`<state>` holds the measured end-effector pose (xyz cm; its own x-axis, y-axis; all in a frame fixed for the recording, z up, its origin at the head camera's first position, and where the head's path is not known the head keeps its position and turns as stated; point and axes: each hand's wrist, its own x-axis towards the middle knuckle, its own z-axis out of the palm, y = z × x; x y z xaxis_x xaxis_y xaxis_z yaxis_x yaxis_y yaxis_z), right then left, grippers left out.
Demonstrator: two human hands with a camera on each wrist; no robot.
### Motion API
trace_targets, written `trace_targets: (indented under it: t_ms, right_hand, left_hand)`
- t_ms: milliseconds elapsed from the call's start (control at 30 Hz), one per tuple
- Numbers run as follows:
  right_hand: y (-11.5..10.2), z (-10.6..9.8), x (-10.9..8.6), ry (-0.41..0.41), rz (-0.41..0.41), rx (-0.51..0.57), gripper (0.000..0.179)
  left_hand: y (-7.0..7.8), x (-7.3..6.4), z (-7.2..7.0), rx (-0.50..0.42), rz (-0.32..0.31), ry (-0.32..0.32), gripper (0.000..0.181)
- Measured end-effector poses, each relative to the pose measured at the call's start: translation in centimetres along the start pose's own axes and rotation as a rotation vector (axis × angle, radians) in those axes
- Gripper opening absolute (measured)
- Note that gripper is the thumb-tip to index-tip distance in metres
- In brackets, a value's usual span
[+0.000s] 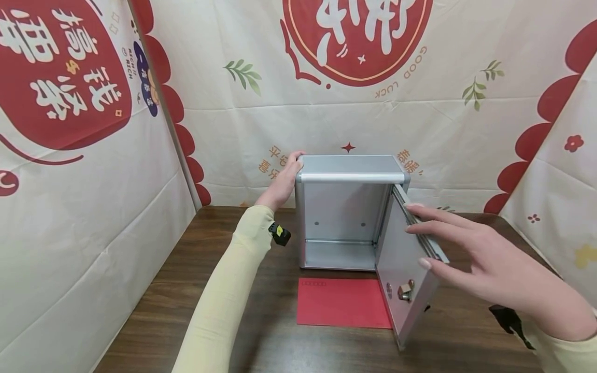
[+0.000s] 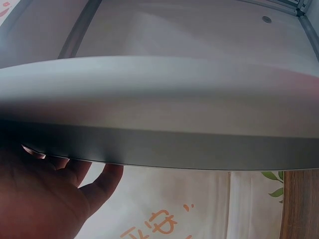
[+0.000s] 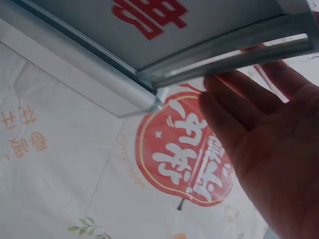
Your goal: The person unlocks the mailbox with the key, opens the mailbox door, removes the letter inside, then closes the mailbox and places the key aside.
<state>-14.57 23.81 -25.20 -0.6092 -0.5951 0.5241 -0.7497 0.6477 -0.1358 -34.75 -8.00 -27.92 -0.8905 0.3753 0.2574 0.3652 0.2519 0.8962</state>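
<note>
Wooden worktop [image 1: 158, 311]: metal box [image 1: 350, 166], door [image 1: 404, 259] already swung wide; red envelope [image 1: 342, 304] still outside. Left hand [image 1: 282, 181] grips box's rear edge; right hand [image 1: 492, 259] loosely spread at door.

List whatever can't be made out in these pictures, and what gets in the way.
Head view: the right edge of the red envelope, hidden behind the open door.
Head view: the faint marks at the envelope's upper left, too small to read.
Left wrist view: most fingertips of the left hand, hidden by the metal box.
Right wrist view: the full red lettering, cut off by the top edge.
</note>
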Motion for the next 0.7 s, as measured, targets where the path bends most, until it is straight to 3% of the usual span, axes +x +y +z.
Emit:
trace_targets:
  t_ms: [200,433,567,700]
  right_hand:
    - [0.1,1.8,0.7,0.013,-0.063,0.132,0.054]
    - [-0.1,4.1,2.7,0.080,-0.225,0.186,0.030]
    - [-0.2,5.3,3.7,0.116,-0.278,0.159,0.036]
    - [-0.1,6.7,4.5,0.169,-0.258,0.093,0.044]
  left_hand:
    - [0.0,0.0,-0.1,-0.003,0.004,0.002,0.048]
    - [0.0,0.1,-0.1,0.000,0.003,0.003,0.047]
    - [0.0,0.1,0.0,-0.001,0.010,-0.002,0.048]
    - [-0.1,0.2,0.0,0.000,0.012,-0.002,0.049]
